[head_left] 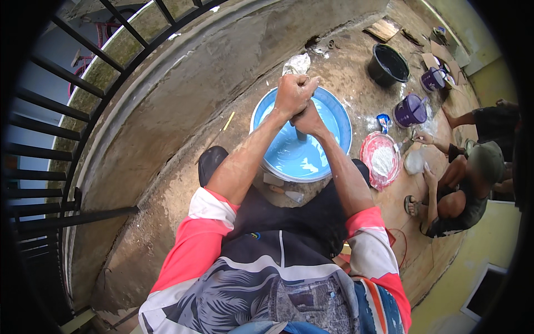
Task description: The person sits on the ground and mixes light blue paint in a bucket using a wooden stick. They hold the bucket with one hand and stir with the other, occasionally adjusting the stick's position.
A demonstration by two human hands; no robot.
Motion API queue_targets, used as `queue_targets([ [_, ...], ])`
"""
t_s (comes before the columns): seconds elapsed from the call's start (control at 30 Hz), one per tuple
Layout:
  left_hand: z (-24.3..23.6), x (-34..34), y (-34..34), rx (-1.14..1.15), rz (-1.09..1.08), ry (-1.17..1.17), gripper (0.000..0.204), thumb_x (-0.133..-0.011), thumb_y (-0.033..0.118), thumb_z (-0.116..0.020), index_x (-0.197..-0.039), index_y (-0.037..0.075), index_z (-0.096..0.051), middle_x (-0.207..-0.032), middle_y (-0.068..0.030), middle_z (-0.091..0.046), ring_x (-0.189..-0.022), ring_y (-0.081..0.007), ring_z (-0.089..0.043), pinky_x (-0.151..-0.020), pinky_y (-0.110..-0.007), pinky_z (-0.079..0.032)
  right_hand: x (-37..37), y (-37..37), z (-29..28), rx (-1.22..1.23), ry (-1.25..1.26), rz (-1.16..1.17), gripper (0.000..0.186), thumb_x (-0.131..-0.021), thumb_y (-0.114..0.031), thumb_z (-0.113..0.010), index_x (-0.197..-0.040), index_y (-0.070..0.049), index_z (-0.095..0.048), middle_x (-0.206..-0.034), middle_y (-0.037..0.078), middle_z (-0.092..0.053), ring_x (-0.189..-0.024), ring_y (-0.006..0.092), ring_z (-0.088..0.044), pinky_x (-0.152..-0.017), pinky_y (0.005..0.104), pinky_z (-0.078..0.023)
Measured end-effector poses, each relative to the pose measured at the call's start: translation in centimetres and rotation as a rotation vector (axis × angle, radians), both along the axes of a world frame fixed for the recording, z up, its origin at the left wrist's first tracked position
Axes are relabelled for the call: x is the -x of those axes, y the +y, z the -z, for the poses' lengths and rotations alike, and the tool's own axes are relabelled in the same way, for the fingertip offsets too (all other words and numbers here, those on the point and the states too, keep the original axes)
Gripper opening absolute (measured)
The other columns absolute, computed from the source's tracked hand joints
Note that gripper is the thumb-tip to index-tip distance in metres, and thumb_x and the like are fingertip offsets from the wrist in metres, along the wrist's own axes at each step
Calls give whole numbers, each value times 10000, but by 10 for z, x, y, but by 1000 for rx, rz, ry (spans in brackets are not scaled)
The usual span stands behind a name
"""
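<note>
A large round tub (348,133) of light blue paint (289,153) stands on the ground between my knees. Over its middle, my left hand (296,94) is closed in a fist, smeared with pale residue. Just below it, my right hand (309,118) wraps round the same upright stick (301,135), whose dark lower end dips into the paint. Most of the stick is hidden by my fingers and the paint. A crumpled white bag (297,64) lies beyond the tub's far rim. Near my feet a putty knife (287,193) rests on the floor.
At right, a person (464,195) squats beside a red basin (364,158) of white powder. Purple buckets (410,110) and a black bucket (374,69) stand farther off. A low concrete wall (150,111) and black railing (72,153) run along the left.
</note>
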State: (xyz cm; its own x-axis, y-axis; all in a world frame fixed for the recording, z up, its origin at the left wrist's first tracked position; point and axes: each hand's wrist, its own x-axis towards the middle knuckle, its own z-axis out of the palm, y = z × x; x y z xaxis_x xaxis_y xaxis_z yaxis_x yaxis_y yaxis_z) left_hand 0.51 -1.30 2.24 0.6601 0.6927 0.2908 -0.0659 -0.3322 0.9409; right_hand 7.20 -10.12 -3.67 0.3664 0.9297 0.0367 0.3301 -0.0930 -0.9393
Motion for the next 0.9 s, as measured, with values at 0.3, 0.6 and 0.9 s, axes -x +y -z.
queue_targets([
  [0.3, -37, -11, -15, -322, 54, -35, 431, -823, 278, -715, -569, -30, -552, -475, -141, -417, -460, -180, -339, -471, -388, -342, -13, 13, 10, -370, -128, 143, 419, -854, -71, -717, -1222, -14, -523, -1162, 109, -593, -1091, 195, -569, -906, 352, -488],
  [0.6, -18, -8, 5, -228, -18, 167, 412, -813, 264, -713, -575, -38, -566, -489, -152, -485, -455, -191, -473, -496, -388, -396, 8, 11, 0, -96, 199, -19, 321, -865, -27, -662, -1163, -5, -545, -1069, 87, -615, -953, 179, -584, -782, 353, -514],
  [0.9, -33, -6, 10, -216, -124, -36, 394, -836, 236, -718, -580, -30, -583, -479, -124, -507, -456, -132, -474, -472, -359, -379, -17, 30, -20, -212, -141, 0, 306, -806, -23, -702, -1081, -12, -571, -1009, 73, -617, -941, 173, -595, -756, 342, -508],
])
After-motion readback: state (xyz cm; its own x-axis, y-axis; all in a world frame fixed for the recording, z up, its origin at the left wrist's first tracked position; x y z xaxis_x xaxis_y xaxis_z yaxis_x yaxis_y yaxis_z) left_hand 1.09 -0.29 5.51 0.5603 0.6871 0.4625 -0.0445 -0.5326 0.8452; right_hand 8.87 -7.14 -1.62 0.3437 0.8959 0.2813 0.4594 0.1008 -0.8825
